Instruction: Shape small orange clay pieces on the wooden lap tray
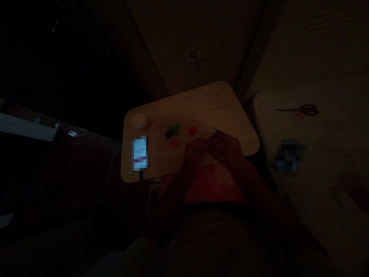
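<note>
Okay, the room is very dark, and both hands are working low over the near edge of a light wood lap desk [184, 104]. The left hand [194, 154] and the right hand [225, 148] are meeting near the middle, with the fingers [206, 144] curled in and not spread flat. I cannot tell whether they are gripping anything between them; it's too dark. A thin green strip [215, 129] is poking out just past the right hand, but contact is hard to confirm. Just ahead of the hands, a red clay lump [192, 130] is sitting on the desk, with a green-and-dark clay piece [172, 131] to its left and an orange-red clay ring [173, 144] lying nearer the left hand. Further left, a pale round jar [140, 121] is standing near the back corner, and a phone [140, 153] with a blurred screen is lying by the left edge, a white cable [149, 204] trailing below. Scissors [300, 110] are lying on pale bedding [317, 69] to the right, and a pink cloth [207, 184] is draping over the person's lap.
</note>
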